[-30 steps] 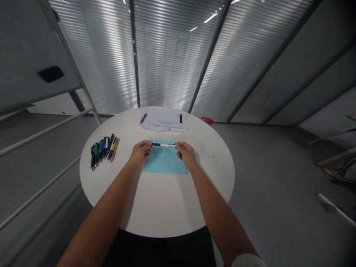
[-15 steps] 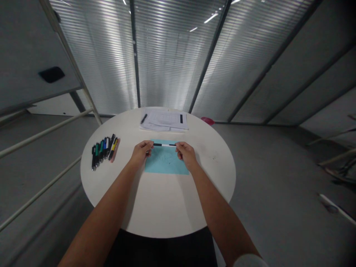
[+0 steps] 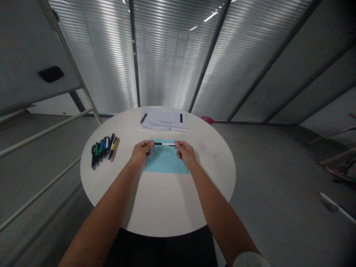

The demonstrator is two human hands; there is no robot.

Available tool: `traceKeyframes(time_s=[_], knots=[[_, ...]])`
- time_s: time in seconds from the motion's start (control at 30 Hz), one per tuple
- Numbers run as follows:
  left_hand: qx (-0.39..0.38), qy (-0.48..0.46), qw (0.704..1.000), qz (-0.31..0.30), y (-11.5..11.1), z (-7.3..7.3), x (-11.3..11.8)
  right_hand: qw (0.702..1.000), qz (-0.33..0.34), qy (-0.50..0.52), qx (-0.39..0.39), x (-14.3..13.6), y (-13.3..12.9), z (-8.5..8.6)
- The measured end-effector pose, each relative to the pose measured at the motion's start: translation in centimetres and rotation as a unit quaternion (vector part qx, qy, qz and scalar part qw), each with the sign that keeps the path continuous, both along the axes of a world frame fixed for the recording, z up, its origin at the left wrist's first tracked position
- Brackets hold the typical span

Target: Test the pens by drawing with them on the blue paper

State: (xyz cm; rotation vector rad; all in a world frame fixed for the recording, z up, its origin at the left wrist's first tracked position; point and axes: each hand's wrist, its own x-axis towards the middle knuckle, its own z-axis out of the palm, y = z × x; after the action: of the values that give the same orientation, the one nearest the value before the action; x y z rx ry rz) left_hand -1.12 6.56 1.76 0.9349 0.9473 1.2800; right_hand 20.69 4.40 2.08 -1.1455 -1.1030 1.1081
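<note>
A thin black and white pen (image 3: 166, 144) is held level between my two hands, above the top part of a light blue sheet (image 3: 166, 163). My left hand (image 3: 142, 151) pinches its black end. At the other end, my right hand (image 3: 185, 152) has its fingers closed on the pen's tip. Faint scribbled marks show on the blue sheet, which rests on the round white table (image 3: 158, 200). Part of each pen end is hidden by my fingertips.
Several pens (image 3: 102, 150) lie in a row on the table's left side. A stack of white papers (image 3: 164, 120) with a dark pen (image 3: 144, 118) on it is at the far edge. Behind the table is a pink object (image 3: 207, 120). Metal rails stand at the left.
The pen and my fingertips have shifted very slightly; my right fingers sit a little further left along the pen. Both hands keep their hold.
</note>
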Motion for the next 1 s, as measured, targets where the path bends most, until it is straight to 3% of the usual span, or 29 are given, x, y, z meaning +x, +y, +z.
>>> traceKeyframes(time_s=[0.83,1.0], knots=[[0.022,0.020,0.999,0.043,-0.04,-0.25,0.38,0.991,-0.015,-0.104,0.081,-0.34,-0.23,-0.15],[0.034,0.014,0.999,0.034,-0.28,-0.02,0.43,0.994,-0.010,-0.089,0.064,-0.63,-0.07,-0.20]])
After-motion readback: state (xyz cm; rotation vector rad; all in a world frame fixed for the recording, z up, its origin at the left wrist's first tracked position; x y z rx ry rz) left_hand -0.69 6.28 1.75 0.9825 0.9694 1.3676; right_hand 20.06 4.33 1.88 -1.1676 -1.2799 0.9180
